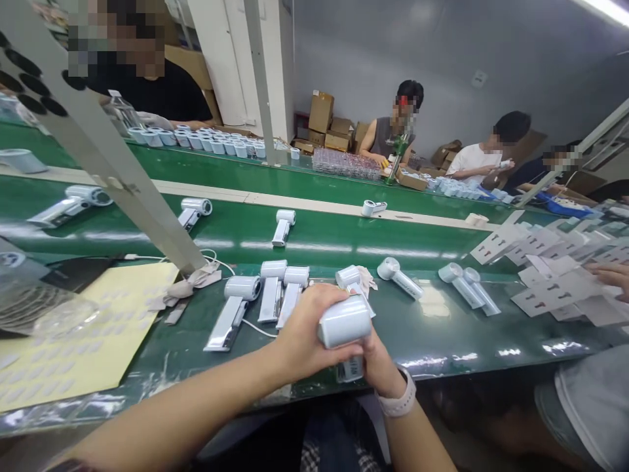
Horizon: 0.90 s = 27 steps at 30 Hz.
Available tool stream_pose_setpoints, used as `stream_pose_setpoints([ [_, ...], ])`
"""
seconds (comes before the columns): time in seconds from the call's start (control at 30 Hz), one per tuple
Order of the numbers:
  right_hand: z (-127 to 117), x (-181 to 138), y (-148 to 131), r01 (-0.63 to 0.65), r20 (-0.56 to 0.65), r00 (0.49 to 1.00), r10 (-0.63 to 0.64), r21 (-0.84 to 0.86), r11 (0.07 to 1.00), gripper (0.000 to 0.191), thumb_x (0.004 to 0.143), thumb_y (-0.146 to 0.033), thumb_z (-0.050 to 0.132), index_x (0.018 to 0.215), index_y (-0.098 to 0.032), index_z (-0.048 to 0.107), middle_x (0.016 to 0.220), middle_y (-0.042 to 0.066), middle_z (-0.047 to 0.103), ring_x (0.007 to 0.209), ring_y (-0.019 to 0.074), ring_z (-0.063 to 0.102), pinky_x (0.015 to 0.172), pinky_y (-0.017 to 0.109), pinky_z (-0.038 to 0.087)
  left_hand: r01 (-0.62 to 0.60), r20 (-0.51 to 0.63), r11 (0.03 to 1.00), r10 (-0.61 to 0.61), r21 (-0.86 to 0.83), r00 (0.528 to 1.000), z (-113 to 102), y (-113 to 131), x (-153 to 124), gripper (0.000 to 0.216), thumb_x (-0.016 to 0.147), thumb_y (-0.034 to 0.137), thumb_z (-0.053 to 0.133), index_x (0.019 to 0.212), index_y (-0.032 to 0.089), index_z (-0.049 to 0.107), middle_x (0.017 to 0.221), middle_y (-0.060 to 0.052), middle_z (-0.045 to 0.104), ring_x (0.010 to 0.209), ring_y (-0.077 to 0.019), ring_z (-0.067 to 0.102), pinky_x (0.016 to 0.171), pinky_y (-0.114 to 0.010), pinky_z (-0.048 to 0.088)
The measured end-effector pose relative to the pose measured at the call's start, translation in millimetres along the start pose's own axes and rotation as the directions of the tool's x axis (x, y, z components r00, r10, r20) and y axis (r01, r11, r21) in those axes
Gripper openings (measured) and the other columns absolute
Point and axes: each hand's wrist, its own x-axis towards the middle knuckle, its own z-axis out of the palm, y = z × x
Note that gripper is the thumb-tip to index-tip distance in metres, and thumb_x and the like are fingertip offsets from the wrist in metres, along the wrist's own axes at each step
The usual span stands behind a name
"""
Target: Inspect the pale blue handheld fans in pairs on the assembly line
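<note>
At lower centre, your left hand [302,331] has its fingers curled round the barrel of the white device [346,321]; your right hand [381,360] grips its right side (fingertips hidden). You're near the green bench [413,334]'s front edge. Its surface stretches right toward white cards [540,288]; other devices [240,288] lie close, centre-left.

Along the green table's [417,337] near edge, right of centre, a hand could pass. Hair-dryer-shaped devices [227,322] obstruct the far side, with gaps right of centre; a slanting metal post [146,196] bars the far edge's left, slotted white cards [543,292] the right end.
</note>
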Motion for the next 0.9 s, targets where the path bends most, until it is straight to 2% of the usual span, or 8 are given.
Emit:
stream_pose_setpoints([
  [0.07, -24, 1, -7, -0.01, -0.008, 1.0, 0.009, -0.087, 0.996, 0.106, 0.077, -0.084, 0.061, 0.159, -0.022, 0.034, 0.159, 0.015, 0.046, 0.143, 0.0372, 0.046, 0.117, 0.05, 0.04, 0.01, 0.16, 1.0, -0.014, 0.027, 0.987, 17, -10, 19, 0.07, 0.073, 0.048, 0.084, 0.132, 0.025, 0.055, 0.125, -0.013, 0.065, 0.115, -0.0326, 0.061, 0.102, -0.048, 0.049],
  [0.17, -88, 15, -24, -0.135, -0.279, 0.96, 0.013, -0.422, 0.896, 0.107, 0.073, -0.067, 0.079, 0.159, -0.021, 0.034, 0.155, 0.017, 0.05, 0.135, 0.0366, 0.054, 0.11, 0.049, 0.045, 0.116, 0.354, 0.976, -0.176, 0.182, 0.919, 36, -37, 55, 0.072, 0.082, 0.048, 0.076, 0.143, 0.022, 0.047, 0.142, -0.016, 0.057, 0.13, -0.0331, 0.054, 0.108, -0.047, 0.045],
  [0.23, -138, 29, -31, -0.331, -0.514, 0.855, -0.067, -0.64, 0.694, 0.103, 0.072, -0.057, 0.081, 0.157, -0.018, 0.039, 0.144, 0.019, 0.06, 0.124, 0.0363, 0.061, 0.103, 0.048, 0.049, 0.185, 0.318, 0.893, -0.33, 0.41, 0.889, 45, -58, 75, 0.063, 0.09, 0.039, 0.067, 0.145, 0.02, 0.044, 0.15, -0.016, 0.05, 0.141, -0.0311, 0.045, 0.115, -0.045, 0.039],
  [0.33, -204, 45, -35, -0.584, -0.691, 0.708, -0.147, -0.69, 0.428, 0.082, 0.082, -0.045, 0.066, 0.151, -0.007, 0.047, 0.107, 0.018, 0.076, 0.097, 0.032, 0.071, 0.089, 0.042, 0.053, 0.282, 0.226, 0.774, -0.476, 0.567, 0.85, 55, -84, 87, 0.055, 0.089, 0.031, 0.065, 0.138, 0.012, 0.05, 0.147, -0.024, 0.05, 0.142, -0.038, 0.042, 0.117, -0.052, 0.033],
  [0.47, -255, 47, -37, -0.649, -0.7, 0.707, -0.101, -0.698, 0.301, 0.067, 0.082, -0.03, 0.062, 0.144, -0.005, 0.057, 0.085, 0.012, 0.075, 0.083, 0.0278, 0.071, 0.081, 0.038, 0.053, 0.36, 0.224, 0.709, -0.586, 0.606, 0.778, 58, -97, 82, 0.041, 0.089, 0.035, 0.065, 0.122, 0.012, 0.059, 0.118, -0.022, 0.068, 0.119, -0.0409, 0.061, 0.102, -0.053, 0.045],
  [0.63, -270, 43, -45, -0.689, -0.694, 0.718, -0.05, -0.72, 0.083, 0.049, 0.081, -0.02, 0.064, 0.13, -0.017, 0.071, 0.097, 0.014, 0.075, 0.094, 0.0318, 0.07, 0.085, 0.041, 0.052, 0.37, 0.22, 0.77, -0.539, 0.52, 0.813, 33, -75, 68, 0.054, 0.088, 0.033, 0.065, 0.138, 0.017, 0.05, 0.133, -0.017, 0.059, 0.12, -0.0325, 0.062, 0.103, -0.044, 0.048],
  [0.77, -256, 55, -41, -0.729, -0.715, 0.684, -0.142, -0.678, -0.099, 0.04, 0.091, -0.02, 0.053, 0.126, -0.011, 0.071, 0.123, 0.028, 0.065, 0.122, 0.0438, 0.057, 0.098, 0.058, 0.043, 0.437, -0.047, 0.883, -0.436, 0.173, 0.899, -15, -53, 45, 0.069, 0.07, 0.029, 0.081, 0.133, 0.023, 0.053, 0.132, -0.01, 0.059, 0.122, -0.0308, 0.059, 0.104, -0.042, 0.048],
  [0.9, -228, 73, -11, -0.736, -0.727, 0.675, -0.123, -0.653, -0.177, 0.049, 0.099, -0.043, 0.047, 0.125, -0.007, 0.067, 0.114, 0.028, 0.067, 0.109, 0.0413, 0.065, 0.089, 0.052, 0.05, 0.55, -0.225, 0.755, -0.641, -0.357, 0.734, -55, -59, 19, 0.07, 0.055, 0.043, 0.09, 0.113, 0.021, 0.058, 0.1, -0.006, 0.067, 0.089, -0.0273, 0.067, 0.074, -0.035, 0.055],
])
